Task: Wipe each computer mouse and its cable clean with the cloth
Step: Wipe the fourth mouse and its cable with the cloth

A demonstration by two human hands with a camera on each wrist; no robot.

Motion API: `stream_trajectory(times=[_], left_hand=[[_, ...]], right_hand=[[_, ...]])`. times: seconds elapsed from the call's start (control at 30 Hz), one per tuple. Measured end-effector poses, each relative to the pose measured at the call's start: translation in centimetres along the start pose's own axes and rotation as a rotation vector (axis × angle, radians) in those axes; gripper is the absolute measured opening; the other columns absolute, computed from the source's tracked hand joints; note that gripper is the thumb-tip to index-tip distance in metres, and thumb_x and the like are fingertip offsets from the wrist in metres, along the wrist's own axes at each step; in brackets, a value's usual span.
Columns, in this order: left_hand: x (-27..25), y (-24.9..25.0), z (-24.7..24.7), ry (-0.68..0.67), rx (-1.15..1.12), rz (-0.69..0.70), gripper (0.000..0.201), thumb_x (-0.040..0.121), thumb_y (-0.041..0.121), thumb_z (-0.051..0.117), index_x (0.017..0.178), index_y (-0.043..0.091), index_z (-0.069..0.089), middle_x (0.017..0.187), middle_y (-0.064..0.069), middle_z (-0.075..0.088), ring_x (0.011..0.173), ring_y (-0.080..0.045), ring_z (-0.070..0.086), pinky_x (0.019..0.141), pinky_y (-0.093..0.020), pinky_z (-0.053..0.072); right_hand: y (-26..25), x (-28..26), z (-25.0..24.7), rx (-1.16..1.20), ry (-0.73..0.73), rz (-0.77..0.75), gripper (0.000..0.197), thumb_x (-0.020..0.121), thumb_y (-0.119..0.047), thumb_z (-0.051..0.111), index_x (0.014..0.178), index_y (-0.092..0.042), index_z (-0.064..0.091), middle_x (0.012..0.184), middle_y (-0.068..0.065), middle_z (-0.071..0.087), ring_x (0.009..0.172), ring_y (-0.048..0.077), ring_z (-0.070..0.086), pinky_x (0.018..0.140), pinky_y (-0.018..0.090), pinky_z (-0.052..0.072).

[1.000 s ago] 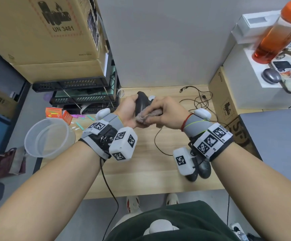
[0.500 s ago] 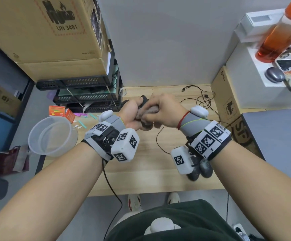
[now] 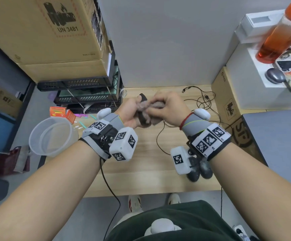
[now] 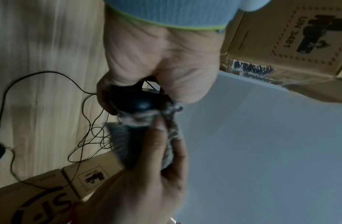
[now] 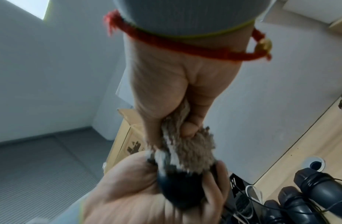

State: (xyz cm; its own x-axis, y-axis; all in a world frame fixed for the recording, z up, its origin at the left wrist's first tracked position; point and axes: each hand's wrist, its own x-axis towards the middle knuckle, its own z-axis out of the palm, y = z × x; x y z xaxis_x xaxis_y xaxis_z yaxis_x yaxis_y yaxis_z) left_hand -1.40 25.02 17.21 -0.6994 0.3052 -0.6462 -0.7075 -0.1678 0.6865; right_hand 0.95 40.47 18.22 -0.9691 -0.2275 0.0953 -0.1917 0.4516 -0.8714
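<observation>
A black mouse sits in my left hand, which grips it above the wooden table. My right hand holds a bunched grey-brown cloth and presses it on the mouse's body. The mouse's thin black cable hangs down to the table. In the left wrist view the mouse shows between my left fingers, with the cloth below it. In the right wrist view the cloth covers the top of the mouse.
Two dark mice lie on the table under my right wrist, and loose cables tangle at the back right. A clear plastic bowl stands left. Cardboard boxes, a laptop and an orange bottle flank the table.
My right hand has dragged the cloth leftward over the mouse, so more of it is covered. Both hands stay together above the table's back part.
</observation>
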Motion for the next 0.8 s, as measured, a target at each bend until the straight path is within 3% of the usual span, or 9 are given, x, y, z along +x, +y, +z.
stream_trajectory(times=[0.1,0.17,0.23,0.3,0.4,0.5,0.57,0.7,0.8], left_hand=[[-0.5,-0.1,0.9,-0.119,0.086,0.032,0.032,0.096,0.013,0.031,0.099,0.016,0.063,0.08,-0.007,0.064,0.075,-0.023,0.066,0.068,-0.032,0.041],[-0.3,0.1,1.0,-0.089,0.078,0.022,0.034,0.1,0.021,0.03,0.087,0.012,0.06,0.073,-0.012,0.059,0.065,-0.025,0.059,0.066,-0.032,0.04],[0.2,0.3,0.5,-0.017,-0.005,-0.013,0.045,0.107,0.035,0.027,0.087,0.011,0.059,0.079,-0.014,0.059,0.063,-0.026,0.061,0.063,-0.033,0.048],[0.2,0.4,0.4,-0.017,-0.053,-0.018,0.044,0.108,0.038,0.029,0.091,0.011,0.059,0.084,-0.013,0.06,0.063,-0.025,0.064,0.057,-0.03,0.055],[-0.2,0.0,0.7,-0.107,0.089,-0.016,0.039,0.103,0.036,0.03,0.1,0.015,0.063,0.087,-0.013,0.057,0.065,-0.023,0.055,0.059,-0.027,0.047],[-0.1,-0.6,1.0,-0.089,0.103,-0.012,0.042,0.103,0.045,0.031,0.118,0.019,0.06,0.104,-0.014,0.061,0.081,-0.026,0.059,0.069,-0.033,0.047],[0.0,-0.6,1.2,-0.049,0.073,0.003,0.039,0.103,0.043,0.031,0.114,0.02,0.061,0.097,-0.011,0.063,0.078,-0.026,0.061,0.068,-0.033,0.046],[0.5,-0.2,1.0,0.009,0.039,-0.025,0.041,0.101,0.031,0.028,0.077,0.017,0.057,0.07,-0.006,0.061,0.051,-0.023,0.057,0.061,-0.03,0.045],[0.6,-0.2,1.0,-0.013,0.063,-0.003,0.033,0.1,0.035,0.034,0.097,0.018,0.061,0.08,-0.008,0.06,0.064,-0.024,0.057,0.06,-0.031,0.048]], right_hand=[[0.5,1.0,-0.6,-0.05,0.14,0.014,0.019,0.073,-0.016,0.08,0.088,-0.027,0.076,0.088,0.003,0.061,0.08,0.012,0.061,0.077,0.027,0.048],[0.0,0.3,-0.4,-0.041,0.03,0.005,0.017,0.073,-0.012,0.079,0.086,-0.022,0.077,0.087,-0.001,0.059,0.076,0.01,0.063,0.074,0.027,0.051],[-1.1,-1.2,0.0,0.053,-0.168,0.042,0.014,0.073,-0.003,0.08,0.083,-0.013,0.077,0.09,0.005,0.057,0.067,0.02,0.07,0.06,0.035,0.059],[-1.7,-1.7,-0.4,0.129,-0.246,0.083,0.013,0.074,0.0,0.08,0.081,-0.01,0.075,0.088,0.005,0.06,0.06,0.031,0.071,0.05,0.042,0.059],[-0.5,0.2,-1.1,0.07,0.006,0.104,0.021,0.075,-0.012,0.078,0.077,-0.031,0.071,0.081,-0.005,0.069,0.073,0.019,0.071,0.069,0.04,0.059],[0.8,1.6,-1.4,0.057,0.177,0.166,0.013,0.073,-0.031,0.077,0.082,-0.032,0.067,0.091,0.005,0.071,0.083,0.018,0.067,0.083,0.045,0.056],[0.7,1.0,-0.8,0.024,0.161,0.155,0.017,0.076,-0.025,0.078,0.084,-0.035,0.067,0.094,0.005,0.068,0.088,0.018,0.066,0.085,0.042,0.055],[-0.5,-0.9,0.0,-0.047,-0.064,-0.01,0.028,0.072,-0.013,0.08,0.08,-0.038,0.07,0.09,-0.005,0.061,0.091,0.013,0.062,0.085,0.027,0.049],[-0.1,0.7,-0.8,-0.012,0.049,0.057,0.029,0.074,-0.014,0.079,0.077,-0.039,0.066,0.093,0.003,0.067,0.087,0.015,0.063,0.086,0.032,0.052]])
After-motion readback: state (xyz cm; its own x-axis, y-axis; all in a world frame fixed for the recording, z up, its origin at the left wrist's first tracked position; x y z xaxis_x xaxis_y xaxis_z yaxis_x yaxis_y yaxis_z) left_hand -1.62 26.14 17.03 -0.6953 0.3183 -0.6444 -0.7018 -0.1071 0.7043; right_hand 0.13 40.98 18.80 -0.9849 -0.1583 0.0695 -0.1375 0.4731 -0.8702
